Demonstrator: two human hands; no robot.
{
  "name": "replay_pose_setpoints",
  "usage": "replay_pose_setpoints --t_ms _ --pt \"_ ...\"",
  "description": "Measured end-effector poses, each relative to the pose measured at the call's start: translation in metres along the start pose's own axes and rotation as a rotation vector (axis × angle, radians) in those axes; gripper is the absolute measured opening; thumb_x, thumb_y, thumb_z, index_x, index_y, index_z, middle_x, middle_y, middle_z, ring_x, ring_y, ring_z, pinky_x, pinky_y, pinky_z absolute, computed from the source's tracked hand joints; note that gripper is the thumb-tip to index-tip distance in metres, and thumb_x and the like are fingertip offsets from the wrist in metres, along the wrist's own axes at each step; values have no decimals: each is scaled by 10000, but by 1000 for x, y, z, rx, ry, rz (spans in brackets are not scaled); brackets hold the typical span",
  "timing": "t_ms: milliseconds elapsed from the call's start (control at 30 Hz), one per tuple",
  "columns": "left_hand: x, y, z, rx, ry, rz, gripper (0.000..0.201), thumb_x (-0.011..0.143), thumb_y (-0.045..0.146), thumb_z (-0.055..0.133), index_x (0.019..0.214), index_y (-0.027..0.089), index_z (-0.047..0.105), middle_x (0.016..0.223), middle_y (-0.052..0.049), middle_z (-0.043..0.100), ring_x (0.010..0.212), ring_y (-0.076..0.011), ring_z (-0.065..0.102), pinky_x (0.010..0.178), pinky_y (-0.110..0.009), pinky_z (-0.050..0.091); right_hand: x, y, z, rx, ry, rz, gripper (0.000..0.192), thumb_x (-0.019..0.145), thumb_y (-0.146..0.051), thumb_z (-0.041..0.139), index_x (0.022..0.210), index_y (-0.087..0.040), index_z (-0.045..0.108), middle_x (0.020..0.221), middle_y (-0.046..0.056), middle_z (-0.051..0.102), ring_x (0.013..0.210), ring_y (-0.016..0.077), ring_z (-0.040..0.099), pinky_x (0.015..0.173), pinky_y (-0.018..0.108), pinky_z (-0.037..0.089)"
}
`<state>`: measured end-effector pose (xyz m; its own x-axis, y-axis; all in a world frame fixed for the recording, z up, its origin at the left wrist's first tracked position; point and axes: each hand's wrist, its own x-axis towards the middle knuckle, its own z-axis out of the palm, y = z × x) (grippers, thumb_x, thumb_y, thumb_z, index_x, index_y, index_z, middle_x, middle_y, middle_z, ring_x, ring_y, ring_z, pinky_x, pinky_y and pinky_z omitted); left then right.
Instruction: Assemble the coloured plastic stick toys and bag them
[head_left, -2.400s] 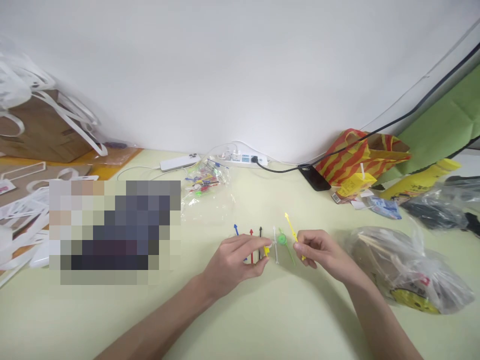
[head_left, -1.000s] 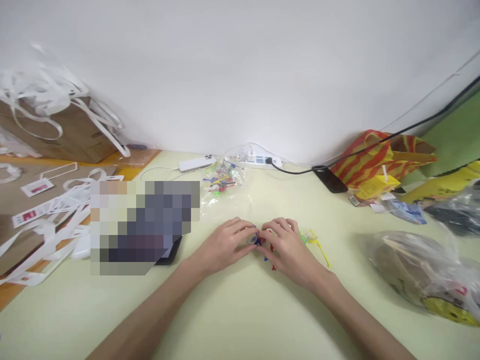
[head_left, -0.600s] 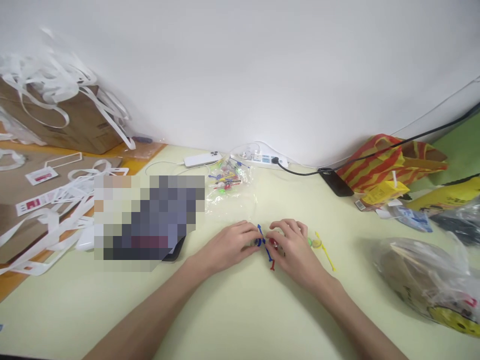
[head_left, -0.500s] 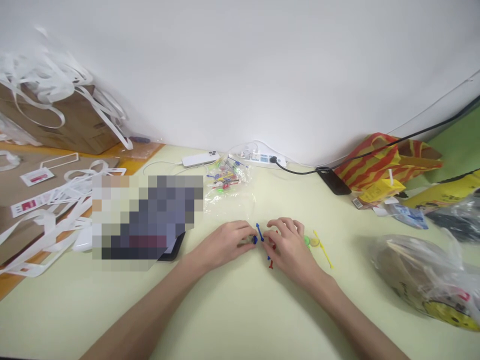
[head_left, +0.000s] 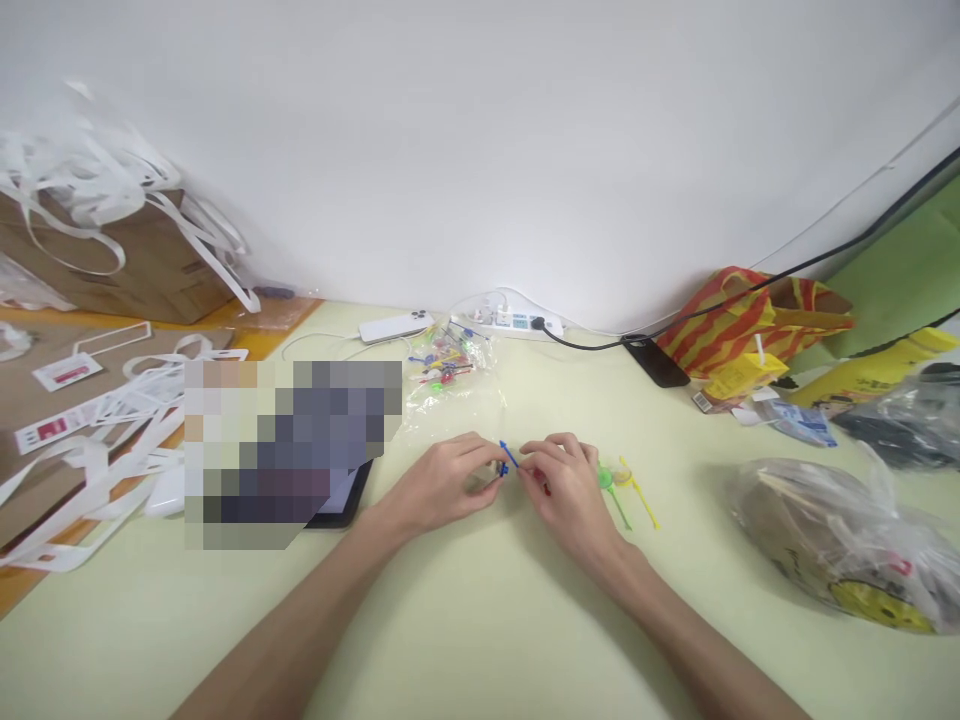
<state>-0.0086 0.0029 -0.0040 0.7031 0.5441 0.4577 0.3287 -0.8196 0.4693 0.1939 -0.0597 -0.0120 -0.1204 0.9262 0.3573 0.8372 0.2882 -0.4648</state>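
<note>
Two bare hands met on the matte pale table (head_left: 480,620), left hand (head_left: 442,485) and right hand (head_left: 566,490) pinched a thin blue plastic pick (head_left: 508,458), slender green pick (head_left: 613,495) and yellow pick (head_left: 641,495) lay just right of it, crinkly clear bag (head_left: 450,375) behind.

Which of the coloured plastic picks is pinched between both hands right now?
The blue pick: it sits between the left hand and right hand, while the green pick and yellow pick lie untouched beside them.
</note>
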Motion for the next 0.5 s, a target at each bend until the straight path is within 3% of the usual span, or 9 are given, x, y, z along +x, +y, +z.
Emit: replay_pose_setpoints --t_ms 133,267,400,500 --pt "0 4 3 -32 153 17 212 920 152 615 1121 211 645 1017 -52 729 949 -174 695 861 -316 571 -1 -4 -18 328 43 210 217 1015 -335 499 876 -223 624 847 51 733 801 225 612 786 391 413" --pt "1 9 12 -85 280 31 265 897 137 651 1152 207 630 1059 -68 734 980 -178 705 887 -328 588 -6 -5 -24 801 42 385 245 950 -448 614 902 -208 605 825 57 733 682 178 605 637 314 460" --pt "2 17 20 -165 323 14 256 865 111 687 1103 196 641 1045 -66 742 978 -182 721 896 -330 603 -11 -5 -21 1100 41 494 324 837 -473 754 945 -207 603 739 22 718 566 143 578 485 258 426" --pt "4 22 22 -209 341 18 245 851 86 698 1067 193 654 1032 -58 753 968 -180 734 890 -323 613 -12 -6 -16 1183 1 541 350 750 -466 833 849 -189 644 596 -14 650 510 134 573 426 230 374"
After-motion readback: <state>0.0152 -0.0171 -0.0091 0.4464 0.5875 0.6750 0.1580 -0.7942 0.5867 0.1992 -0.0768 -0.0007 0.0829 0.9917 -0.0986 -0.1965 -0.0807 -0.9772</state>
